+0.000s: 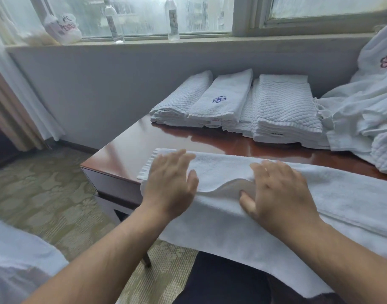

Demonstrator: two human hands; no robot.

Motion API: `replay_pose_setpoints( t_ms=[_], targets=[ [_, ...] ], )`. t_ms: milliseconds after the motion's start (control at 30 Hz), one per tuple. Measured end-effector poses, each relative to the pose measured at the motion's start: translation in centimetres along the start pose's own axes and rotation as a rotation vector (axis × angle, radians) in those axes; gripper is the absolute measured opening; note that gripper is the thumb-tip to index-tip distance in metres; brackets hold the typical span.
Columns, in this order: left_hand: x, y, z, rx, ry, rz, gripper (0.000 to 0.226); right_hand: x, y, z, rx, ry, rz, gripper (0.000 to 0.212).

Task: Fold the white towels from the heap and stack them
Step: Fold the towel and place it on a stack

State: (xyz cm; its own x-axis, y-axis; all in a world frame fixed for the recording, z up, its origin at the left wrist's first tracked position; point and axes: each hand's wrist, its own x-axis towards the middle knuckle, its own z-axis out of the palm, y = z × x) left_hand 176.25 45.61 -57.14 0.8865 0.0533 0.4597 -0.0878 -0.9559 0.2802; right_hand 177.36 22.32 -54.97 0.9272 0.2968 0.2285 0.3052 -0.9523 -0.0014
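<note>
Towel (221,170) pressed under my flat left hand (172,185) and right hand (278,194), set apart, but its overhang could drag it off the worktop (131,150).

Premises: hotel guest room. Evidence: logo-embroidered folded towels (221,99) on polished wooden table (131,145), patterned carpet (45,189), curtain (10,102), bottles (172,18) on windowsill (210,39).

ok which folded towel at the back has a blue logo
The second stack from the left: its top towel bears a blue emblem; the quilted stacks beside it show none.
</note>
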Motion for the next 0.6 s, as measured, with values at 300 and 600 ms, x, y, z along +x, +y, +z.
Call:
replay_pose_setpoints(
  t_ms=[300, 600],
  targets=[
    [4.0, -2.3, 1.1, 0.019, -0.423, 0.039, 0.068, 0.9, 2.4, 0.9, 0.261, -0.155, 0.174, 0.077],
    [2.2, 7.4, 1.7, -0.093, -0.387, 0.343, 0.078, -3.1, 8.2, -0.6, 0.230, -0.002, 0.114, 0.066]
  ],
)
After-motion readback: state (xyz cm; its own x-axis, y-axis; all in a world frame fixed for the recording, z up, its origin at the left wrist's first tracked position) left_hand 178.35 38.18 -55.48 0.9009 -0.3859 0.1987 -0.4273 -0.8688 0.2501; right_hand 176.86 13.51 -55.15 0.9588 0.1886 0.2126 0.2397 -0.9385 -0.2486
